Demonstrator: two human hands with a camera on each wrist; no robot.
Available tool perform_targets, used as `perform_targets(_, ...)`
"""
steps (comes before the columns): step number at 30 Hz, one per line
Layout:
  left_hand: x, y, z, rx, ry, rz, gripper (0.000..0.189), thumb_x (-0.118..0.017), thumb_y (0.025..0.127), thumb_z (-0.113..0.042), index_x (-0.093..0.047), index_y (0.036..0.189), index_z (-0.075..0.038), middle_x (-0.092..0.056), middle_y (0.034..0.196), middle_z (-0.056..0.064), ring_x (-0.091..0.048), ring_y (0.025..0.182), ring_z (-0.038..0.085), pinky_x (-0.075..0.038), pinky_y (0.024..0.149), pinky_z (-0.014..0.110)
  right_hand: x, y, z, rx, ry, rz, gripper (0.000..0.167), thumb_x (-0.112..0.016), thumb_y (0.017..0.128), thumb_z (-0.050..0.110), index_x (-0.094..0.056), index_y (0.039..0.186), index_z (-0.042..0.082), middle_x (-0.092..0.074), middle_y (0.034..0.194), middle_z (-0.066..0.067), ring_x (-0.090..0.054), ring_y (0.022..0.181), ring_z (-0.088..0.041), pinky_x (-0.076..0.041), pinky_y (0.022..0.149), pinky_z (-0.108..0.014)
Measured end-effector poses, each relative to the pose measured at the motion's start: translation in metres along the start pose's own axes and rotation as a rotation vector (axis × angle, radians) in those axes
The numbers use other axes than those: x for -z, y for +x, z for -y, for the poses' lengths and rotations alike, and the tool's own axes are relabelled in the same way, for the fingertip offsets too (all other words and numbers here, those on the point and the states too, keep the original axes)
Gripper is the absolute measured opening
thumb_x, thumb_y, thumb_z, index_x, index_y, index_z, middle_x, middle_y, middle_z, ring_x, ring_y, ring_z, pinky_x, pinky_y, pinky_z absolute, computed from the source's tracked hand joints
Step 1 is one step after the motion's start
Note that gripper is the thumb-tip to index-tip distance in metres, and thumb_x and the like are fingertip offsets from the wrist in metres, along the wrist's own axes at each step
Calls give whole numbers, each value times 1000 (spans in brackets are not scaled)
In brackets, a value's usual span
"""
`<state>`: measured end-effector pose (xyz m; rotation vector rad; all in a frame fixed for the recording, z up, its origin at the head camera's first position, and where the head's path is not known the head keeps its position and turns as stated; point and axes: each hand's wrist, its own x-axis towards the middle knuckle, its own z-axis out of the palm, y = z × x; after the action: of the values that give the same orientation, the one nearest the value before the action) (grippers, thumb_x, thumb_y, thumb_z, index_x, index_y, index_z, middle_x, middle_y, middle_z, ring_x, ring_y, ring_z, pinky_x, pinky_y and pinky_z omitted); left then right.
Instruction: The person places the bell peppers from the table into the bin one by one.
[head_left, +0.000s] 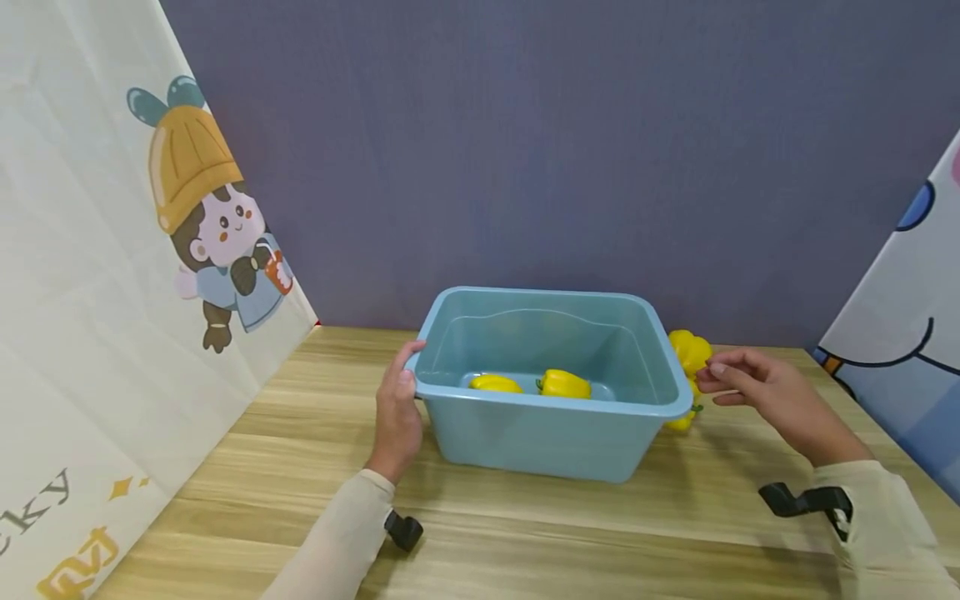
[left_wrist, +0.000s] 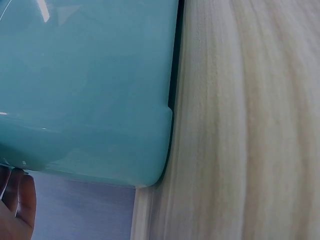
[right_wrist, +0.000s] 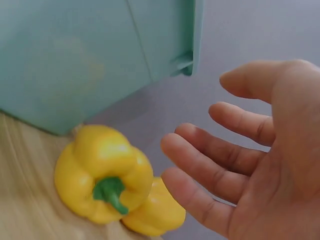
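A light-blue plastic tub (head_left: pixel 532 437) stands on the table, its opening facing up. My left hand (head_left: pixel 397 417) grips the rim at its left end; in the left wrist view its fingers (left_wrist: pixel 26 197) lie against the tub's side. Inside, one yellow bell pepper (head_left: pixel 565 384) shows a green stem beside another yellow piece (head_left: pixel 495 383). Just outside the right end, a yellow bell pepper with a green stem (right_wrist: pixel 102 175) rests on the wood, another yellow pepper (right_wrist: pixel 159 210) behind it. My right hand (head_left: pixel 772 396) is beside these peppers, fingers loosely bent and apart, holding nothing.
The wood-grain table (head_left: pixel 480 533) runs back to a grey-blue wall panel (head_left: pixel 525 150). White printed sheets flank it, one with a cartoon figure (head_left: pixel 217 225) on the left, another sheet (head_left: pixel 915 367) on the right. Dark straps sit on both wrists.
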<state>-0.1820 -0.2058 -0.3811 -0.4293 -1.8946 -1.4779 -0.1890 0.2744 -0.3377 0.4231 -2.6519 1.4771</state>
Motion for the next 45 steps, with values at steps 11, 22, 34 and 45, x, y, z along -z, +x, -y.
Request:
perform_targets(11, 1, -2, 3, -11, -13, -4, 48, -30, 103, -30, -55, 140, -13, -54, 138, 12, -53, 116, 26, -41, 95, 38, 6, -4, -26, -78, -4, 20, 53, -48, 105, 40, -48, 133, -5, -63, 125, -19, -67, 101, -10, -57, 81, -34)
perform_targets(22, -2, 0, 3, -23, -15, 12, 48, -30, 103, -30, -55, 141, -13, -54, 137, 13, -54, 115, 27, -43, 94, 34, 4, -7, -43, -106, -4, 62, 57, -45, 107, 37, -43, 139, -10, -56, 131, -30, -66, 102, -11, -56, 81, -34)
perform_targets(34, -1, 0, 2, -24, -2, 14, 49, -28, 103, -31, -54, 141, -13, -54, 138, 13, -54, 116, 27, -42, 94, 40, 3, -4, -53, -187, -11, 85, 64, -45, 106, 41, -38, 142, -11, -52, 136, -32, -67, 103, -18, -56, 82, -39)
perform_targets(45, 1, -2, 3, -6, -11, 21, 49, -28, 103, -31, -53, 143, -15, -53, 140, 10, -54, 115, 26, -43, 93, 38, 1, -4, -62, -203, 2, 142, 63, -50, 105, 37, -34, 144, -9, -51, 136, -30, -65, 108, -25, -55, 83, -36)
